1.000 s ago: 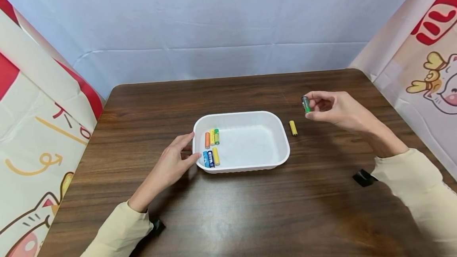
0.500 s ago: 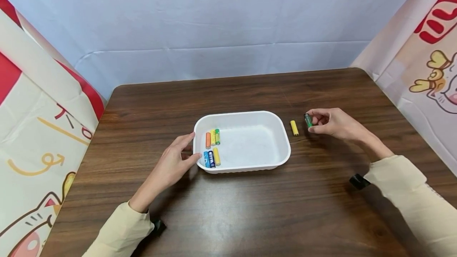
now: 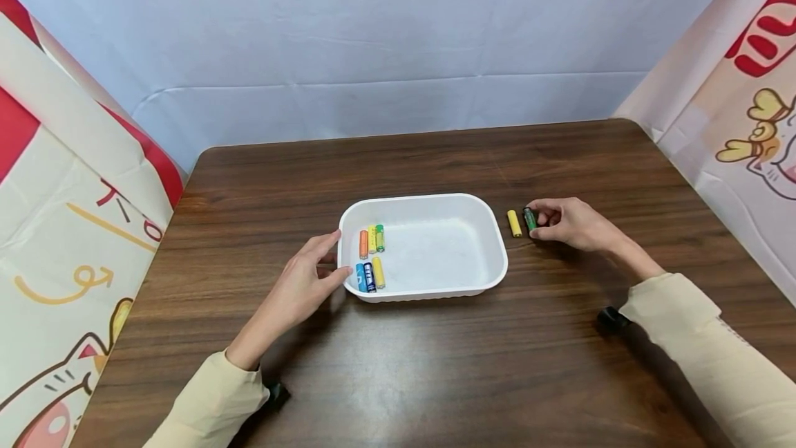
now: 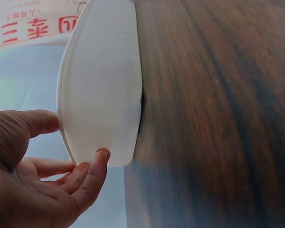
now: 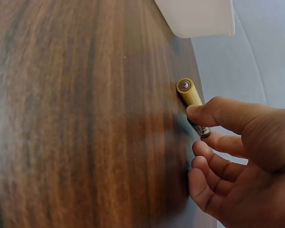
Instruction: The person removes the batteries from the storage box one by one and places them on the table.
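Note:
My right hand (image 3: 575,223) pinches a green and dark battery (image 3: 530,218) between thumb and fingertips, low at the tabletop. Just left of it a yellow battery (image 3: 514,224) lies on the table; in the right wrist view the yellow battery (image 5: 190,92) shows its end, and my right hand (image 5: 247,152) hides much of the green one. My left hand (image 3: 305,278) holds the left end of a white plastic tray (image 3: 435,294), thumb and fingers at its rim. From the left wrist view, my left hand (image 4: 52,175) has fingertips against the tray's outer wall.
Inside the tray, at its left, lie two groups of batteries: an orange battery (image 3: 363,244) with yellow and green ones, and a dark blue battery (image 3: 370,277) with light blue and yellow ones. A pale cloth (image 3: 398,47) hangs behind the wooden table (image 3: 398,379).
My right hand has come down and slightly left, bringing the green battery to the tabletop beside the yellow one. The left hand stays at the tray.

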`<state>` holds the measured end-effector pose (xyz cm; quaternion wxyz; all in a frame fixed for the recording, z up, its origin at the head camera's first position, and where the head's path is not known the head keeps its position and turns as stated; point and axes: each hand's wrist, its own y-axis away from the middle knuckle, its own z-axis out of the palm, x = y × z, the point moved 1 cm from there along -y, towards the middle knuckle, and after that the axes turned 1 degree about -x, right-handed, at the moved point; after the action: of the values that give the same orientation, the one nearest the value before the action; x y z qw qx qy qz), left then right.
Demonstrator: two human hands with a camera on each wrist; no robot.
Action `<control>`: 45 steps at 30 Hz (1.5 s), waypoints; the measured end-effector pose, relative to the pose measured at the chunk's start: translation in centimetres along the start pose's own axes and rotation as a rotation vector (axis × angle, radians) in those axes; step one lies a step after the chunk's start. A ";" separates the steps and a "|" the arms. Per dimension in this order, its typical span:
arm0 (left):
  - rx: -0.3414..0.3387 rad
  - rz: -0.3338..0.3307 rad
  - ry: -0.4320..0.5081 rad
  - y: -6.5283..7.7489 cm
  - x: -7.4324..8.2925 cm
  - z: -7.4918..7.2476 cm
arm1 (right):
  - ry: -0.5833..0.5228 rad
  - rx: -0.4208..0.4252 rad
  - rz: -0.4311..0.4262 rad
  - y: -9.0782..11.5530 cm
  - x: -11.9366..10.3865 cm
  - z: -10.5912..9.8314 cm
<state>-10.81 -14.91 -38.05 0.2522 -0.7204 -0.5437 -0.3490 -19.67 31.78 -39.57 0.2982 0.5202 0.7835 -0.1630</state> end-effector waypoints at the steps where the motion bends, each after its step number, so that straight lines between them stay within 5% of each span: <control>1: 0.000 -0.001 -0.001 0.0 0.0 0.0 | 0.006 -0.003 0.005 0.0 0.0 0.0; 9: 0.000 0.001 -0.005 0.0 0.0 -0.1 | 0.050 -0.026 0.024 -0.1 -0.2 0.1; 45: 0.009 0.013 0.003 0.2 0.1 -0.1 | -0.074 -0.041 0.061 0.4 0.1 -0.1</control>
<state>-10.65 -14.95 -37.94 0.2586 -0.7223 -0.5402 -0.3459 -19.32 32.07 -39.52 0.3423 0.5315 0.7588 -0.1567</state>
